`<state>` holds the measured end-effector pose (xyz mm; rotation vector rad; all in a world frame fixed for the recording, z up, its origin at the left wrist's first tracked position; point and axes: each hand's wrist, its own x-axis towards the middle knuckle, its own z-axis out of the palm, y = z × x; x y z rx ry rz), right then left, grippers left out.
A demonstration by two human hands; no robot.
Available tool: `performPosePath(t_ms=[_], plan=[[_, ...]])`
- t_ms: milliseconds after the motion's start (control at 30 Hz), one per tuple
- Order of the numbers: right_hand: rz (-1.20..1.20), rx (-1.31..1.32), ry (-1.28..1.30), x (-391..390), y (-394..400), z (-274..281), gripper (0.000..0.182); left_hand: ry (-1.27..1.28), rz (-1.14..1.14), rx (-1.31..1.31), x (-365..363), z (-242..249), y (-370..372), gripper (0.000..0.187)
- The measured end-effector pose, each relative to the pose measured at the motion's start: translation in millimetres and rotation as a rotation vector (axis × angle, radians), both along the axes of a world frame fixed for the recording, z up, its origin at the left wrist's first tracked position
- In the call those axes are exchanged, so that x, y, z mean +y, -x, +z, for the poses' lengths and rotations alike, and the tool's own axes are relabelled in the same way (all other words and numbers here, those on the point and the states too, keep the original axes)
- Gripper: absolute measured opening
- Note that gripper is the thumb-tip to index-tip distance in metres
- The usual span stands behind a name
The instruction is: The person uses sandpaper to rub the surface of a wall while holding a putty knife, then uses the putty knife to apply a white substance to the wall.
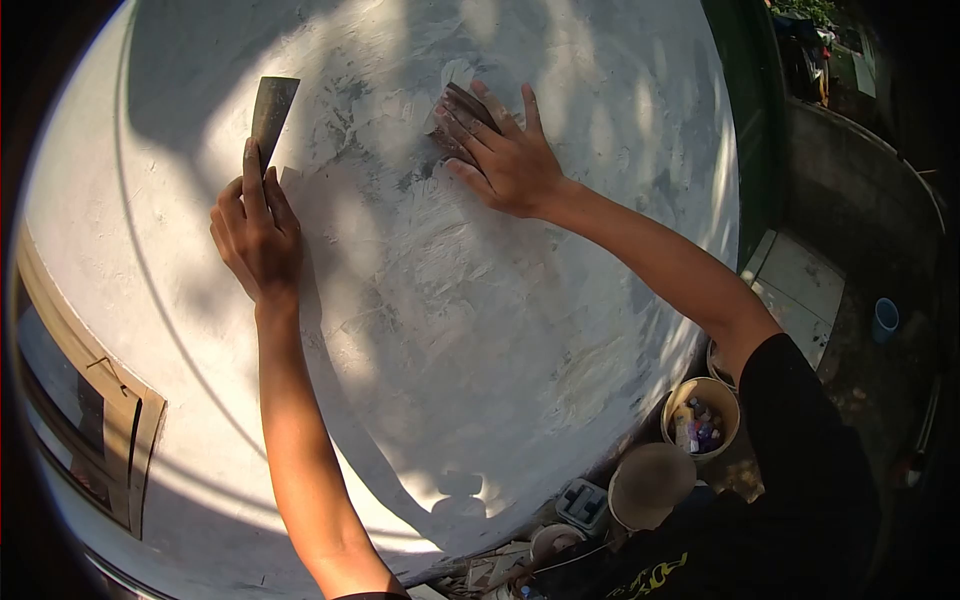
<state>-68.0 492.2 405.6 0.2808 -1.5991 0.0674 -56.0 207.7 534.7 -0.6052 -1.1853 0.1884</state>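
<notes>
My left hand [258, 235] is closed around a putty knife [274, 112], its forefinger stretched along the tool. The flared metal blade points up in front of the white wall [440, 300]; the handle is mostly hidden in my fingers. Higher up and to the right, my right hand [515, 168] presses a dark, folded piece of sandpaper [470, 103] flat against the wall, with fingers partly spread over it. Around the sandpaper the surface shows rough filler strokes and grey patches.
A wood-framed window [125, 430] is at lower left. Along the wall's foot at lower right stand a bucket with small items [728, 395], a round lid [652, 485] and a grey box [582, 504]. A blue cup [885, 318] is farther right.
</notes>
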Motion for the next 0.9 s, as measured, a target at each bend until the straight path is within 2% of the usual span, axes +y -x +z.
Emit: performPosePath(t_ms=[67, 167, 267, 367, 467, 567, 667, 767, 900], plan=[[-0.054, 0.042, 0.118, 3.9, 4.7, 27.2, 0.059, 0.005, -0.010, 0.003, -0.4, 0.7, -0.4, 0.044], [0.046, 0.017, 0.217, -6.9, 14.3, 25.7, 0.059, 0.002, -0.024, -0.007, 0.1, 0.3, -1.1, 0.043], [0.117, -0.027, 0.149, -12.2, 9.1, -13.2, 0.057, -0.007, -0.024, -0.037, 2.4, -1.4, -6.4, 0.040], [0.002, -0.006, -0.027, 13.4, 0.3, -8.3, 0.056, -0.013, -0.023, -0.037, 2.3, -0.8, -4.8, 0.040], [-0.083, 0.034, 0.115, 24.1, 7.7, 18.1, 0.055, 0.005, -0.041, -0.022, 3.7, -0.4, -5.5, 0.040], [0.007, 0.018, 0.246, 6.6, 12.5, 2.7, 0.053, 0.006, -0.045, -0.028, 3.1, -0.4, -5.3, 0.041], [0.034, -0.087, 0.161, -2.1, -0.9, -44.5, 0.052, -0.001, -0.033, -0.028, 0.1, -0.1, -2.8, 0.041], [-0.046, -0.058, 0.006, 19.5, -8.2, -40.0, 0.051, -0.014, -0.021, -0.032, -0.2, -0.9, -3.0, 0.043], [-0.085, -0.010, 0.244, 26.5, 1.4, -6.0, 0.050, -0.014, -0.038, -0.033, 1.6, -1.1, -3.6, 0.043]])
